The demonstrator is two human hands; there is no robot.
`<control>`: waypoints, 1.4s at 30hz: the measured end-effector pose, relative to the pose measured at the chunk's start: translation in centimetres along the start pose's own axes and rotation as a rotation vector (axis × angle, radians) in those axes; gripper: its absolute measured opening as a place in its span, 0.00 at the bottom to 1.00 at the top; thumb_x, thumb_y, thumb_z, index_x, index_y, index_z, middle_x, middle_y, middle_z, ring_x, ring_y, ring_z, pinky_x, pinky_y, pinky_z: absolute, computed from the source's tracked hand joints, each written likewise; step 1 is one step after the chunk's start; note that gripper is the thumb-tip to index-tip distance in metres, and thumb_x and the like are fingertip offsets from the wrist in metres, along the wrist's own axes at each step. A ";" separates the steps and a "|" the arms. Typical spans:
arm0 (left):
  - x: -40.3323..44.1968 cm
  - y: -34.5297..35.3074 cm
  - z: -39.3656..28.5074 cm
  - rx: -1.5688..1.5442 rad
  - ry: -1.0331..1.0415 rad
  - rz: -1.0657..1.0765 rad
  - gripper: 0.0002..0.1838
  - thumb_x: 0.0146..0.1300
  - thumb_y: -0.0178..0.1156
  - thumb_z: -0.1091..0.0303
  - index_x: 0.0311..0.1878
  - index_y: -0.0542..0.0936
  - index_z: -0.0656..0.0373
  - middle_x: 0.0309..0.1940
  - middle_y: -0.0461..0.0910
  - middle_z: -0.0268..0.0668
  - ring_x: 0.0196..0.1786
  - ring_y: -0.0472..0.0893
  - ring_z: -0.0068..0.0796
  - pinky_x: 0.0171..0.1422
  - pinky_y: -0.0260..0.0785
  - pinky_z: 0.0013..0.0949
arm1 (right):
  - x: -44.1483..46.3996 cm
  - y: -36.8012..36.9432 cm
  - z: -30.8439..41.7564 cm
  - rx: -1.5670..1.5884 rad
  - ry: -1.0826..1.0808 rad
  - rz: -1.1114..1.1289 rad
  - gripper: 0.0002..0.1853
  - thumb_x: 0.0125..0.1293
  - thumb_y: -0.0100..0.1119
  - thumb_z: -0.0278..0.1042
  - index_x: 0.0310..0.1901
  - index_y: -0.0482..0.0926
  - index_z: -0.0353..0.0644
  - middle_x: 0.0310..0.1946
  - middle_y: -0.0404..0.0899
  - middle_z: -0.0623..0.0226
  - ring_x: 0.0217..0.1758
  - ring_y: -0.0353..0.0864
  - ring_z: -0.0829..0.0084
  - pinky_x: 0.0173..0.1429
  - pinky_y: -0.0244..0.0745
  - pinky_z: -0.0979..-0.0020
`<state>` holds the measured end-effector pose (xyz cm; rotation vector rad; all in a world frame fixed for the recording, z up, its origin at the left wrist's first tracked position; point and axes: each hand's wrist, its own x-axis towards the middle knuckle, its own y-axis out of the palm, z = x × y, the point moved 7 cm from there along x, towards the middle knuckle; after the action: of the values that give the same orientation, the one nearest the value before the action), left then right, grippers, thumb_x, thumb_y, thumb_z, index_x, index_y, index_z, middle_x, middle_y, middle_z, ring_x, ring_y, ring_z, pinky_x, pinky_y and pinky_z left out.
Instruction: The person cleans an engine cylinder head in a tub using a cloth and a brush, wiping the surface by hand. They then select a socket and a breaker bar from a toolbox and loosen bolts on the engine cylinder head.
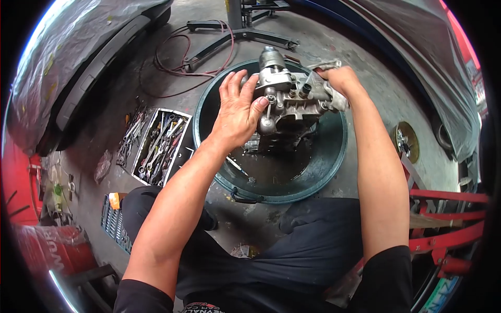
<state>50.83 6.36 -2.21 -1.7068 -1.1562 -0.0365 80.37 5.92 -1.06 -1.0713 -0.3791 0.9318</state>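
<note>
Head view, looking down past two bare forearms and dark trousers: a bulky metal engine-like assembly [297, 109] sits in a round green tub [282, 200] on the concrete floor [313, 41], between the person's knees and a wheeled metal stand [240, 34]. Its upper part rises above the tub's rim, with a silvery cylinder [270, 58] standing upright on top.

The left hand [234, 116] lies against the near left side of the assembly. Its grip is wide, fingers spread and pointing away from the person, the thumb near a small bolt head. The right hand [342, 79] is at the assembly's right end, its grip narrow, fingers curled on a crumpled pale cloth [338, 99]; the fingertips are partly hidden.

The step in hand appears to be steadying the assembly with the left palm while the right hand works the cloth over its right end. The next move seems to call for a firm left brace and light cloth pressure around the protruding fittings, since the assembly could shift or the cloth could snag.

A slim brush-like tool [237, 167] leans inside the tub. Left of the tub is an open tray [176, 111] packed with wrenches [156, 148]; a dark red hose [151, 93] curls beyond it
</note>
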 end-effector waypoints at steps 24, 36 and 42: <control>6.0 -1.9 14.1 -0.212 -0.339 0.397 0.34 0.67 0.47 0.32 0.73 0.64 0.32 0.65 0.74 0.42 0.70 0.69 0.47 0.72 0.54 0.62 | -9.8 6.6 5.3 0.539 0.208 0.073 0.14 0.63 0.57 0.35 0.39 0.81 0.29 0.28 0.81 0.61 0.25 0.79 0.69 0.29 0.71 0.66; 1.6 -3.8 11.1 -0.143 -0.562 0.055 0.26 0.75 0.41 0.50 0.53 0.74 0.67 0.45 0.82 0.57 0.52 0.81 0.54 0.57 0.71 0.53 | -8.2 7.6 3.6 0.777 0.235 0.131 0.08 0.66 0.55 0.33 0.36 0.76 0.37 0.24 0.78 0.66 0.20 0.77 0.71 0.22 0.75 0.65; 1.0 -2.3 10.0 -0.333 -0.613 0.070 0.30 0.75 0.39 0.47 0.55 0.68 0.71 0.44 0.80 0.63 0.51 0.80 0.61 0.57 0.69 0.55 | -8.4 7.0 3.8 0.772 0.287 0.105 0.09 0.64 0.58 0.36 0.35 0.80 0.38 0.24 0.78 0.65 0.19 0.74 0.70 0.20 0.66 0.63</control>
<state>44.99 14.46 -4.73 -2.1309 -1.5994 0.3813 69.75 2.50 -4.05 -0.4969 0.2717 0.8874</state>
